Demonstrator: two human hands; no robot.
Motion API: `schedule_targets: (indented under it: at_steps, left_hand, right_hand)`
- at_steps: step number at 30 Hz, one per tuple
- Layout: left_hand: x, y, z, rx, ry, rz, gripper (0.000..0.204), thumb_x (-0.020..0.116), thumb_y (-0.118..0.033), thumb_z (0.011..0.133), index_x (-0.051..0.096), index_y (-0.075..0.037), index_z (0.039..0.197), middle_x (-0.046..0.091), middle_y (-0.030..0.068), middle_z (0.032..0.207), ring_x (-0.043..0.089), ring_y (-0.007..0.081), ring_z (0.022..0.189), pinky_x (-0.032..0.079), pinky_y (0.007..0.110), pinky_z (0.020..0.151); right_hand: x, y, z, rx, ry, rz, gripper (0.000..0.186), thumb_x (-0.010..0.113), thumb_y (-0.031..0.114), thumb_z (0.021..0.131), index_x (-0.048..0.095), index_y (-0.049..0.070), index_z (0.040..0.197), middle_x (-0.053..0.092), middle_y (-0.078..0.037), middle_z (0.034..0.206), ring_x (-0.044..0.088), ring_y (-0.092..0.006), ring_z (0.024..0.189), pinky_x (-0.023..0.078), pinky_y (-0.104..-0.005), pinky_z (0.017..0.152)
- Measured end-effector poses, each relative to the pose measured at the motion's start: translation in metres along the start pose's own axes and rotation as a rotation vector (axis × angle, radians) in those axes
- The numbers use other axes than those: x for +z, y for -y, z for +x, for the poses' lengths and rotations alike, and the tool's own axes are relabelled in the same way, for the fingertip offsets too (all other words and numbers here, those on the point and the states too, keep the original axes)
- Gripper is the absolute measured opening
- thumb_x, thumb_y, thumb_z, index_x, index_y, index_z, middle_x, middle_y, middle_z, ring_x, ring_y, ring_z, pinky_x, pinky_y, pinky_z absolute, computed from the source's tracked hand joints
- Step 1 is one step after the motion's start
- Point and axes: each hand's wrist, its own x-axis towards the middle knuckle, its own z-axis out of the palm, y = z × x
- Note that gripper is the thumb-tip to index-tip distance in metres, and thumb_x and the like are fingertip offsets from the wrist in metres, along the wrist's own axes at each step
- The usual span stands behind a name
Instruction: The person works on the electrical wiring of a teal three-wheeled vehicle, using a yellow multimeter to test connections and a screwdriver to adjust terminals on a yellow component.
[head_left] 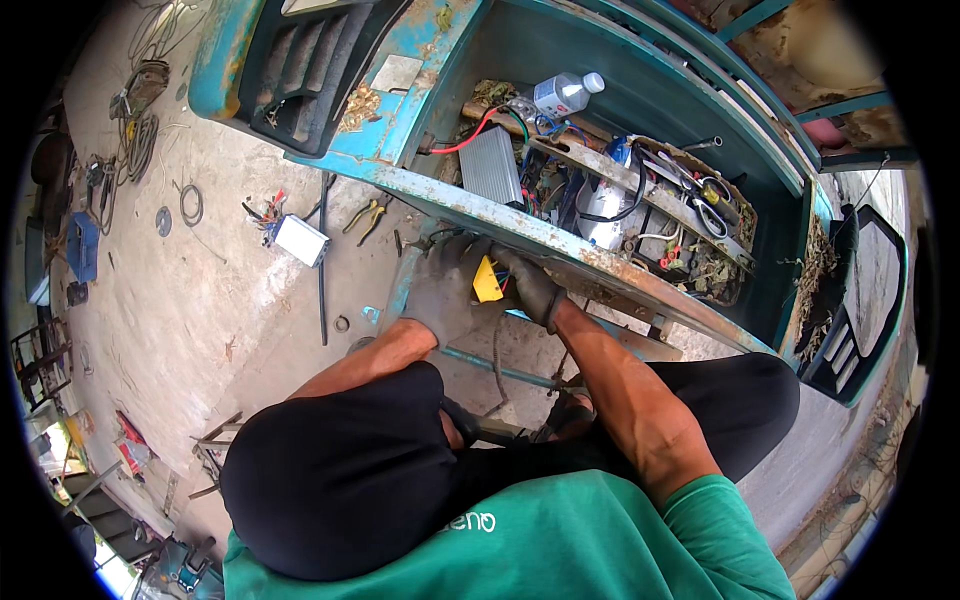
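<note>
Bottle and silver box lie in a teal trough; right fingers clasp a yellow piece; left fingers: grip unclear.

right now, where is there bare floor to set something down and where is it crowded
The concrete floor is mostly bare left of the black strip, below the wire ring and white box. It is crowded inside the teal compartment, among the bottle, finned metal box and scissors, and between left hand and right hand, around the yellow piece.
</note>
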Motion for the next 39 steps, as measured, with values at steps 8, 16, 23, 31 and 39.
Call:
schedule_targets:
  at_steps: [8,16,23,31,39]
  left_hand:
    - [-0.014,0.019,-0.004,-0.012,-0.108,-0.248,0.084,0.087,-0.03,0.073,0.051,0.002,0.141,0.054,0.0265,0.139,0.056,0.0421,0.125,0.045,0.05,0.107]
    - [-0.022,0.063,-0.039,-0.38,-0.12,-1.053,0.089,0.081,-0.018,0.081,0.035,0.003,0.154,0.051,0.0182,0.144,0.056,0.0282,0.129,0.046,0.041,0.108]
    - [-0.035,0.048,-0.068,-0.199,-0.09,-0.807,0.088,0.084,-0.018,0.079,0.039,0.001,0.152,0.049,0.0198,0.145,0.054,0.0316,0.13,0.047,0.041,0.109]
    - [-0.058,0.011,-0.065,0.158,-0.028,-0.509,0.093,0.092,-0.019,0.067,0.046,0.0,0.147,0.049,0.0241,0.141,0.054,0.0408,0.129,0.049,0.046,0.107]
    - [-0.071,-0.03,-0.036,0.404,-0.035,-0.541,0.099,0.095,-0.023,0.065,0.045,0.0,0.147,0.049,0.0227,0.144,0.055,0.0396,0.13,0.049,0.046,0.106]
  right_hand:
    - [0.017,0.017,-0.015,0.11,-0.009,0.15,0.057,0.05,0.045,0.106,0.05,0.005,0.146,0.062,-0.011,0.133,0.066,-0.0215,0.115,0.057,-0.0366,0.095]
    - [0.002,-0.009,0.0,0.034,0.004,0.065,0.054,0.049,0.044,0.107,0.052,0.005,0.145,0.065,-0.01,0.13,0.067,-0.0198,0.111,0.055,-0.0329,0.09]
    - [0.016,0.024,-0.044,0.214,-0.115,-0.38,0.066,0.05,0.062,0.101,0.063,0.005,0.132,0.071,-0.01,0.117,0.071,-0.019,0.098,0.058,-0.0326,0.081]
    - [0.052,0.105,-0.091,0.597,-0.017,-0.522,0.066,0.047,0.062,0.101,0.066,0.001,0.113,0.075,-0.016,0.092,0.075,-0.0231,0.075,0.063,-0.035,0.069]
    - [0.075,0.149,-0.139,0.249,0.156,-0.658,0.047,0.06,0.04,0.1,0.066,-0.003,0.116,0.072,-0.012,0.095,0.071,-0.0184,0.08,0.057,-0.0312,0.072]
